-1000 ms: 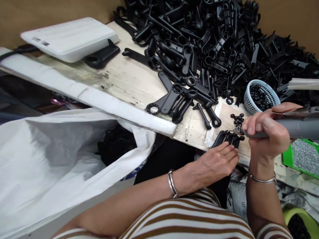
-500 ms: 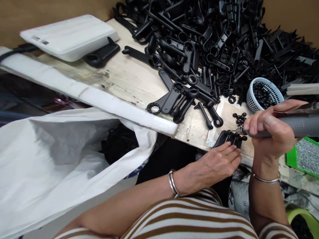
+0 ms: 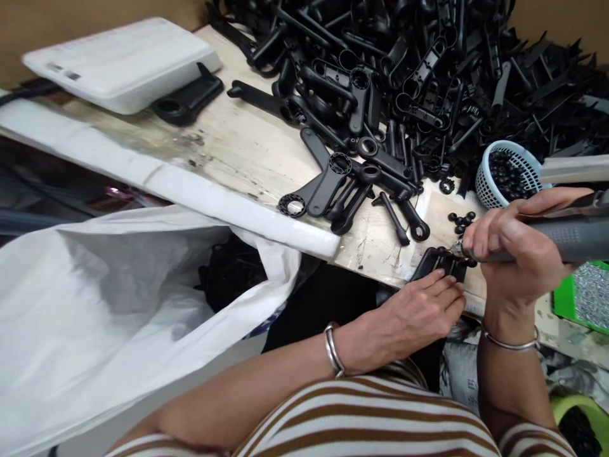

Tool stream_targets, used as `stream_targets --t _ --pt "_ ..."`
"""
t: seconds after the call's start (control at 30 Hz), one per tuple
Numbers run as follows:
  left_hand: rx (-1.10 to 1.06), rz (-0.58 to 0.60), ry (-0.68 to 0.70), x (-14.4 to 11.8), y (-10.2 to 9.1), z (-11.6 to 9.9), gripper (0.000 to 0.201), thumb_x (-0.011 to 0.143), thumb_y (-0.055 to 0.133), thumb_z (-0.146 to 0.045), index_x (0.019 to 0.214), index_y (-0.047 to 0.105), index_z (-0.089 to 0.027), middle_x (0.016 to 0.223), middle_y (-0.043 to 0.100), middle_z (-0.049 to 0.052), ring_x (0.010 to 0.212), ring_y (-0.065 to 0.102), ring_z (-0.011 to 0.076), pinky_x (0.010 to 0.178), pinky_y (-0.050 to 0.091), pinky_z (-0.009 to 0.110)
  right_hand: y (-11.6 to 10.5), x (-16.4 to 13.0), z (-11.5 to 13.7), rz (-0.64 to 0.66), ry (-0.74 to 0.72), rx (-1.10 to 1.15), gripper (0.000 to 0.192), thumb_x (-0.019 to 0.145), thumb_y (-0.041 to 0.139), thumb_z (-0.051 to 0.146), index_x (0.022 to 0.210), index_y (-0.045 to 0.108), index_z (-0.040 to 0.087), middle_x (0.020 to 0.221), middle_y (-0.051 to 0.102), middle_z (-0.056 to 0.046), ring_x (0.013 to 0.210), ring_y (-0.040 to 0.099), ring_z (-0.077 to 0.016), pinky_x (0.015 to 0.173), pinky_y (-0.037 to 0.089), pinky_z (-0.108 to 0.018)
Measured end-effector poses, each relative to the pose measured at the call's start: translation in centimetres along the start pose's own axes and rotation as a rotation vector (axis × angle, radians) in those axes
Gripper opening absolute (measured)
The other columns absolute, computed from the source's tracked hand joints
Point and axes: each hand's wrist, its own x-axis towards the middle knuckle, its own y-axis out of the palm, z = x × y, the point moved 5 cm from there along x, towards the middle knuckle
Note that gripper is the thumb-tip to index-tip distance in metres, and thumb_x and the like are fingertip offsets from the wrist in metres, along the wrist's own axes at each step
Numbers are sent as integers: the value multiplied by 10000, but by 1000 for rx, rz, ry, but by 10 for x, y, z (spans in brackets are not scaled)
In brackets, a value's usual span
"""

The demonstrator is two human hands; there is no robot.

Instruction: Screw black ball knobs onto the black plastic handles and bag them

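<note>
My left hand (image 3: 419,311) lies flat at the table's near edge, its fingertips pressing on a black plastic part (image 3: 440,263). My right hand (image 3: 516,251) grips a grey powered screwdriver (image 3: 566,238), held level, with its tip at the top of that part. A few small black caps (image 3: 460,221) lie loose just beyond the tip.
A large heap of black plastic handles (image 3: 419,70) covers the back of the worn table (image 3: 247,152). A blue basket of caps (image 3: 507,174) stands right, a green tray of screws (image 3: 587,295) beside it. A white device (image 3: 118,60) lies back left. An open white bag (image 3: 118,304) hangs below.
Both hands stay on the part and the screwdriver. The view has shifted slightly, so everything sits a little lower and rightward in the frame.
</note>
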Motion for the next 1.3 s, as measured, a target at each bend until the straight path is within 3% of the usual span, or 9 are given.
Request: stream_targets --t 0.13,0.33,0.47,0.63,0.73,0.83,1.07,1.17,1.3 --pt "-8 -7 1 0 1 0 290 973 458 -106 1205 631 -83 1265 672 107 1195 620 194 1112 431 333 5 -2 1 73 -117 63 205 694 649 92 795 549 240 507 516 110 326 428 -92 334 420 -264" --pt "-41 26 5 0 -1 1 316 981 437 -105 1240 615 -70 1293 654 115 1250 584 206 1135 413 356 13 2 -5 228 14 -12 195 717 676 210 629 504 243 433 458 100 304 407 -103 314 407 -265" --pt "-64 56 2 1 0 1 309 979 444 -105 1233 617 -68 1318 638 122 1252 583 209 1140 406 354 6 5 -10 208 58 -45 368 704 725 337 546 410 233 392 392 97 286 373 -96 319 394 -270" --pt "-41 4 2 -1 8 1 293 969 466 -99 1214 626 -79 1278 668 104 1230 605 217 1112 430 356 2 -2 -13 225 58 -85 305 746 658 278 528 452 220 420 437 66 352 457 -113 380 442 -284" --pt "-33 27 1 -1 13 1 286 966 482 -101 1214 623 -100 1298 660 85 1232 602 208 1115 425 352 -5 -3 -1 120 -8 -34 145 675 647 161 654 523 234 457 484 96 351 466 -112 393 452 -284" --pt "-48 75 -8 0 16 2 277 974 484 -111 1218 614 -122 1329 640 81 1234 600 189 1128 410 345 -18 -2 17 -23 -84 63 224 636 641 136 803 563 263 468 520 119 336 432 -110 376 432 -280" --pt "-328 107 -20 4 6 12 241 957 578 -261 1155 628 -134 1243 686 87 1190 633 191 1112 429 354 -57 -18 47 -302 -173 -8 244 621 583 117 836 581 233 453 515 119 352 428 -102 401 443 -279" --pt "-493 -37 -57 7 -18 25 237 1000 498 -243 1180 621 -152 1193 710 54 1151 648 132 1042 473 261 -76 -34 47 -428 -130 -39 238 585 586 120 799 554 219 421 488 120 328 405 -97 379 420 -260" --pt "-298 -182 -119 20 -37 41 261 1019 451 -256 1163 627 -127 1113 698 93 1043 649 160 921 502 273 -101 -55 49 -579 -79 -77 267 528 564 131 778 546 224 408 467 122 337 377 -97 370 402 -241"
